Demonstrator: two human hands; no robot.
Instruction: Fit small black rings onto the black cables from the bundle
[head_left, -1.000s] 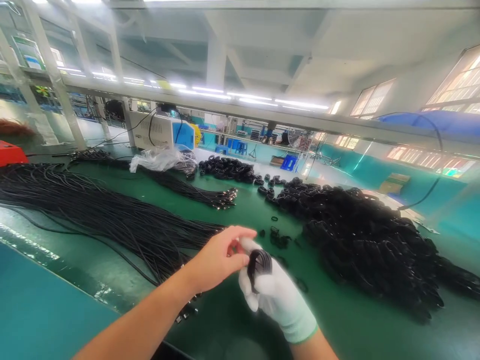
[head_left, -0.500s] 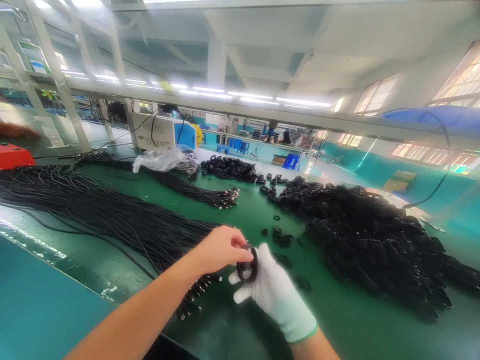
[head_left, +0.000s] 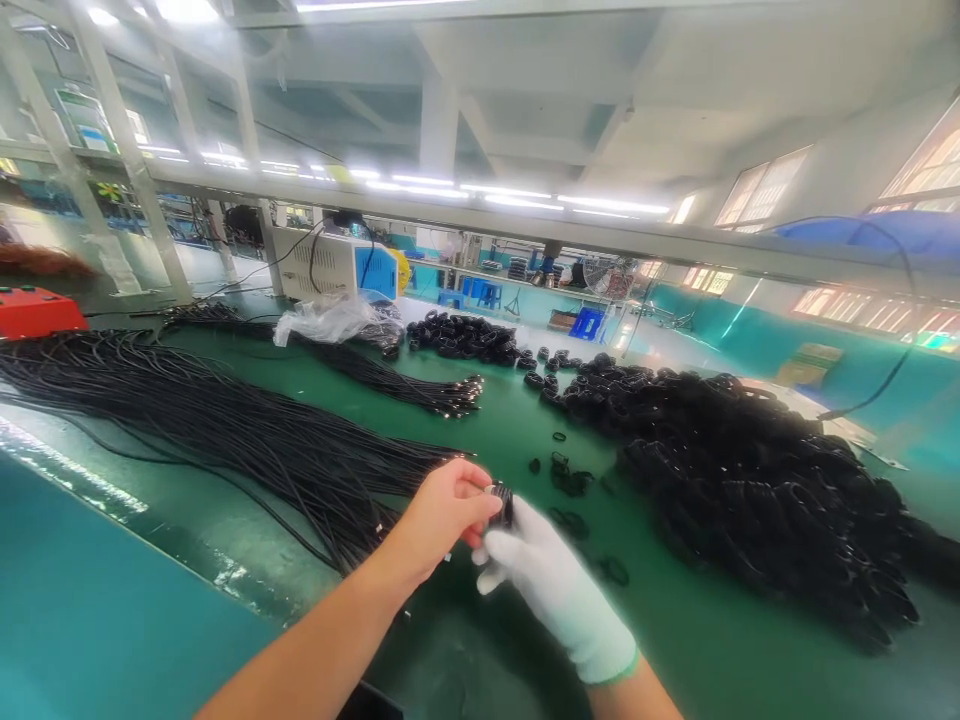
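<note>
A small coil of black cable (head_left: pixel 503 505) is held between my two hands above the green tabletop. My bare left hand (head_left: pixel 446 508) pinches the coil's near side with thumb and fingers. On its other side, my right hand (head_left: pixel 544 570), in a white glove, has its fingers bent around the coil; its fingertips lie partly behind the left hand. Beneath and left of my hands stretches a long bundle of straight black cables (head_left: pixel 247 430), its connector ends partly hidden by my left arm.
A large heap of coiled black cables (head_left: pixel 720 470) covers the right side, with a smaller pile (head_left: pixel 465 337) farther back. Loose black rings (head_left: pixel 615 571) lie between. A second cable bundle (head_left: pixel 405 383), plastic bag (head_left: pixel 337 322), white-and-blue machine (head_left: pixel 330 265) and red box (head_left: pixel 37 313) stand left.
The coil has turned from showing its open ring to being seen more edge-on. My gloved fingers have closed in around it, and the view has shifted slightly.
</note>
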